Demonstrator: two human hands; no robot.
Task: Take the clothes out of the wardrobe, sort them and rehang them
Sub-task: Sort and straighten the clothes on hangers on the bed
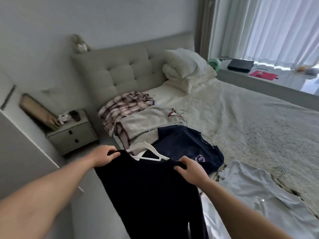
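Observation:
I hold a dark navy garment (pixel 148 195) up by its shoulders over the edge of the bed. My left hand (pixel 103 156) grips its left shoulder and my right hand (pixel 189 169) grips its right shoulder. A white hanger (pixel 146 153) sits at its neckline, partly out of the cloth. On the bed behind lie a navy sweatshirt with a pink crest (pixel 188 149), a grey top with dark red stitching (pixel 151 123), a plaid shirt (pixel 122 107) and a light grey T-shirt (pixel 264 195).
The bed (pixel 259 118) has a tufted grey headboard and white pillows (pixel 184 69). A grey nightstand (pixel 72 135) with small items stands left of it. A window ledge with a black box (pixel 240 65) and a red item runs under white curtains.

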